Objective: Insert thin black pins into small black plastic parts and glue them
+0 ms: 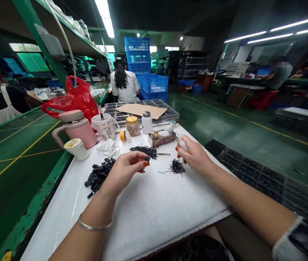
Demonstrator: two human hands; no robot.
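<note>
Faces of nearby people blurred; far benches dim and soft; tray compartments at right edge too dark to read contents; right forearm cut off at lower right corner, left forearm cut off at bottom edge.

Left hand (126, 168) raised just above white pad (154, 214); thumb and forefinger pinched together on a small black part (147, 158); remaining fingers curled under; exact shape of part too small to tell. Silver bangle (94, 226) on left wrist.

Right hand (194, 156) resting near pad's far edge, fingers curled closed around a small white object (182, 144), mostly hidden in the grip; identity not discernible. Small bundle of thin black pins (177, 166) lying on pad just beside and below right hand, a few strays scattered to its left; contact between hand and pins not clear.

Larger heap of black pins (144, 151) beyond left hand, on pad, near small patterned box (161, 139). Pile of black flat pieces (99, 174) at pad's left, just beside left hand.

Behind, along pad's far side: pink jug (76, 128), white lidded cup (77, 148), crumpled tissue (108, 148), clear cup (104, 126), yellow tape roll (123, 135), yellow-lidded jar (132, 125), white bottle (146, 123). Red plastic bag (74, 98) behind jug. Cardboard sheet (140, 109) lying on gridded tray (170, 114). Dark tray (265, 177) at right of pad, partly out of frame. Person in white top (125, 85) seated beyond, back turned, before stacked blue crates (143, 61).
</note>
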